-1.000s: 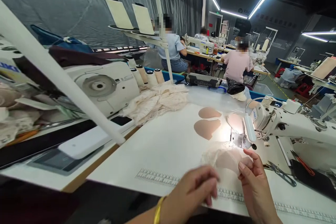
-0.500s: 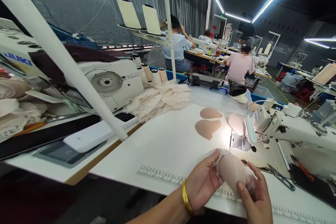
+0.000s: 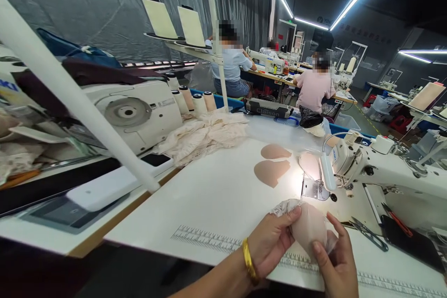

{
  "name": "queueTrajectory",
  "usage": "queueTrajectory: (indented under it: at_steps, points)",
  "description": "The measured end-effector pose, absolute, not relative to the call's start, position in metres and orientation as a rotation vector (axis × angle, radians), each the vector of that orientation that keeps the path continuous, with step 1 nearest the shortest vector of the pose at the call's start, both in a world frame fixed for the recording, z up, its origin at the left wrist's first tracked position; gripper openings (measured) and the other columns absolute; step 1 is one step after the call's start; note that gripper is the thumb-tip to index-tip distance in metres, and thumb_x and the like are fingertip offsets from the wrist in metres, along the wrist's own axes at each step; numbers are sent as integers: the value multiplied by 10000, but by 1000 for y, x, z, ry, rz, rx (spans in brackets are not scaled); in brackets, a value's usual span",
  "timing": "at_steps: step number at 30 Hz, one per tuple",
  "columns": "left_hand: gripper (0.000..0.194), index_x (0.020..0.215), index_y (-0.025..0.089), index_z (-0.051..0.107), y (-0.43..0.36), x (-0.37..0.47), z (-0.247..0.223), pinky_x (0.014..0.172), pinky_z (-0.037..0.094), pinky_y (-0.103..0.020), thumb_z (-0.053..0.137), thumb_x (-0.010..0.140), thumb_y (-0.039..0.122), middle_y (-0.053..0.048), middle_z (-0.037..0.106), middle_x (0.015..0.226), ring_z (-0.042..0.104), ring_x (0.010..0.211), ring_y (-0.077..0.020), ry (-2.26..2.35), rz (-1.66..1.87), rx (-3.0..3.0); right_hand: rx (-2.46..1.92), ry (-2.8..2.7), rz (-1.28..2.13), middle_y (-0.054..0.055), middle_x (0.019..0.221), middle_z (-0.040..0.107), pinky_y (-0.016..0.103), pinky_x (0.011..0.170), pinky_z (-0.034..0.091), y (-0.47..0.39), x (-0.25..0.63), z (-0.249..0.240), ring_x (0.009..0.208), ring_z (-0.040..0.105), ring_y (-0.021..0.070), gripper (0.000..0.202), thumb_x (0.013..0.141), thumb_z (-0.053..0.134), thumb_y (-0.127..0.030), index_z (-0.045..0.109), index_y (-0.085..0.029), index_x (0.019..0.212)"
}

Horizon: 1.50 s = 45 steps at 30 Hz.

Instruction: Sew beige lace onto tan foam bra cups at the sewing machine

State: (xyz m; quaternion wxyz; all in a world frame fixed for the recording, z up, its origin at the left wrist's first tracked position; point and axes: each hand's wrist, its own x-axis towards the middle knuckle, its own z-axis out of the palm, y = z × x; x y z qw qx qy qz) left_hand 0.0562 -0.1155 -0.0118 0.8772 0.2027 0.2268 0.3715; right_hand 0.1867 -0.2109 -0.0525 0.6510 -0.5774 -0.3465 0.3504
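Observation:
Between my two hands, over the table's front edge, is a pale pink bra cup [image 3: 310,229] with white lace [image 3: 285,206] along its left side. My left hand [image 3: 275,237], with a gold bracelet at the wrist, pinches the lace and the cup's left edge under its thumb. My right hand [image 3: 335,258] grips the cup's lower right edge, thumb in front and index finger raised. Sheer fabric bunches beside the right fingers. Two tan cup-shaped pieces [image 3: 271,173] lie flat beyond my hands. Another pale pink piece [image 3: 309,165] rests beside the sewing machine's needle plate.
A lit sewing machine [image 3: 352,158] stands at the right, with snips [image 3: 370,233] and a black tray [image 3: 412,242] nearby. Crumpled lace [image 3: 206,135], thread cones [image 3: 199,102] and a white pole [image 3: 87,98] are at the left. Several people sit at machines behind.
The view has turned slightly, shifting the scene left. My left thumb has moved further onto the cup's edge, and the cup is tilted a little differently. Both hands keep their hold.

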Motion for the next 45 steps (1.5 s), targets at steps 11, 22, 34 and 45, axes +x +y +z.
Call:
queueTrajectory:
  at_steps: [11, 22, 34, 45]
  points:
    - [330, 944, 96, 773, -112, 64, -2, 871, 572, -359, 906, 726, 305, -155, 761, 998, 713, 962, -291, 467, 679, 501, -1330, -755, 795, 60, 1036, 738, 365, 820, 567, -211, 185, -49, 861, 705, 238, 816, 804, 807, -543, 431, -276, 1478]
    - [80, 759, 225, 722, -67, 52, 35, 1004, 458, -440, 725, 808, 162, -44, 749, 916, 672, 928, -248, -181, 343, 2310, -1191, -2065, 108, 36, 968, 725, 333, 778, 509, -173, 276, -23, 885, 646, 203, 251, 1009, 536, -204, 636, -293, 1221]
    - [111, 724, 211, 691, -11, 86, 6, 995, 381, -395, 761, 764, 135, 17, 764, 1061, 683, 889, -194, -185, 222, 2792, -1269, -2268, -72, 14, 963, 739, 278, 711, 407, -131, 302, -27, 895, 566, 186, 306, 949, 469, -21, 681, -231, 1017]
    - [152, 684, 201, 650, -7, 88, 4, 1006, 355, -388, 763, 758, 132, 19, 758, 1070, 676, 913, -198, -175, 345, 2807, -1504, -2245, -168, 30, 1044, 725, 298, 797, 436, -128, 309, -37, 1055, 602, 234, 351, 883, 480, -16, 677, -251, 1054]
